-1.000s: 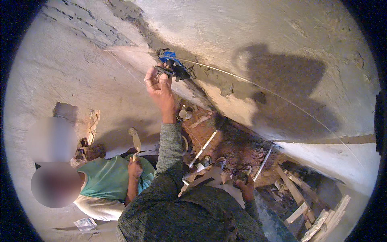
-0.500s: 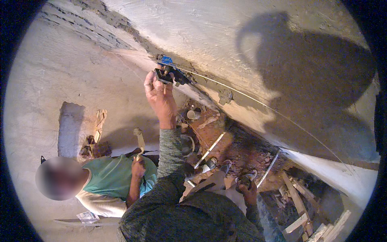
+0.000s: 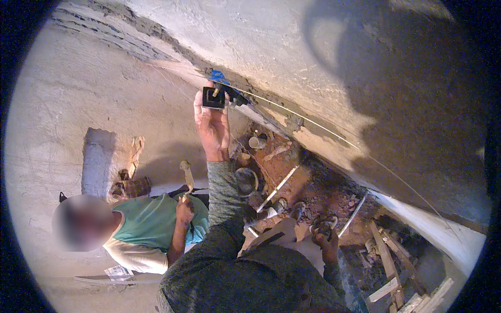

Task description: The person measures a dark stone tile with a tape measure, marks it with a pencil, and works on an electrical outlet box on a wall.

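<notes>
My left hand (image 3: 212, 125) is raised against the wall corner, fingers closed round a small black square box (image 3: 214, 98). The box has a hollow, open face toward me, with a brass-coloured bit inside. Right behind it, a blue piece (image 3: 217, 76) sits at the wall edge beside a dark, flat part. A pale string (image 3: 297, 113) stretches from there along the wall toward the lower right. Low by my body, my right hand (image 3: 326, 244) is curled around something dark; its kind is unclear against the shoes behind.
At the left, a co-worker in a green and cream shirt (image 3: 151, 219) holds a mortar-coloured tool (image 3: 187, 175). A recess (image 3: 99, 161) is cut into the left wall. Wooden boards (image 3: 386, 255) lie at the lower right; a pale cup (image 3: 255, 142) and white strips (image 3: 279, 188) lie on the reddish floor.
My left hand has turned the black box, so its square hollow face now shows toward me. The view has shifted slightly. My right hand stays low near my body.
</notes>
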`<state>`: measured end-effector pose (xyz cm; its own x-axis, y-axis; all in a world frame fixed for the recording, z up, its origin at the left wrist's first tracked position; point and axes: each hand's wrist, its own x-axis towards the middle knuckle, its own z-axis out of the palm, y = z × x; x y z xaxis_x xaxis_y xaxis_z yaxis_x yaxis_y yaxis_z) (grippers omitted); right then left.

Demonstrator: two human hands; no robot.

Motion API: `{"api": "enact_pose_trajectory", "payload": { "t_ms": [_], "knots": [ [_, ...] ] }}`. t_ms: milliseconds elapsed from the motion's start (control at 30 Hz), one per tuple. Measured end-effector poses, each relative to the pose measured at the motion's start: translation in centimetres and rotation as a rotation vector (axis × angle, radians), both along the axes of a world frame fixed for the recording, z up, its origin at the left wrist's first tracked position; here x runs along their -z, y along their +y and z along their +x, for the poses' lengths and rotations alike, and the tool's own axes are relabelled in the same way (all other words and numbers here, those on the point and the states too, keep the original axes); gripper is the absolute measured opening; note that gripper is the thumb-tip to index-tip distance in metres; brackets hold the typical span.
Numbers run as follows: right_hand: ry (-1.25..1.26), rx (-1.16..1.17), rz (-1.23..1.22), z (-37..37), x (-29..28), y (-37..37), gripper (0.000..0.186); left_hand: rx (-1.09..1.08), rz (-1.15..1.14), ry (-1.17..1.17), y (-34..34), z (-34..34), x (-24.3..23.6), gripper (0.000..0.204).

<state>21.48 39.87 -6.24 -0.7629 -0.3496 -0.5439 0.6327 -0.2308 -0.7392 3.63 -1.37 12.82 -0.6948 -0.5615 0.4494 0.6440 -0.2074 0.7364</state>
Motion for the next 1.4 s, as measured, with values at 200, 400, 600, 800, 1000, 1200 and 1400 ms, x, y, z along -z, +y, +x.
{"api": "enact_pose_trajectory", "payload": {
  "t_ms": [200,400,600,800,1000,1200,1400],
  "knots": [
    [0.001,0.012,0.045,0.4,1.7,0.5,0.038,0.041,-0.012,0.005,0.0,-0.2,0.1,0.064],
    [-0.015,0.044,0.071,-0.1,-1.1,-0.2,0.037,0.010,-0.010,-0.011,-0.4,-0.1,-0.1,0.061],
    [-0.030,0.066,-0.007,0.0,-0.2,-0.3,0.038,-0.076,-0.070,-0.011,-0.5,-0.1,-0.1,0.048],
    [0.001,-0.038,0.048,-0.2,0.4,0.0,0.044,-0.264,-0.120,-0.073,0.5,-0.1,-0.4,0.037],
    [0.060,-0.022,0.060,0.0,0.5,-0.2,0.046,-0.580,-0.186,-0.167,2.5,-1.1,-0.7,0.031],
    [0.042,0.010,0.024,0.0,1.2,-0.1,0.043,-0.769,-0.269,-0.227,3.7,-1.5,-0.3,0.038],
    [0.005,0.014,-0.002,0.0,1.4,0.6,0.041,-0.805,-0.330,-0.282,3.5,-1.9,0.1,0.033]
  ]
}}
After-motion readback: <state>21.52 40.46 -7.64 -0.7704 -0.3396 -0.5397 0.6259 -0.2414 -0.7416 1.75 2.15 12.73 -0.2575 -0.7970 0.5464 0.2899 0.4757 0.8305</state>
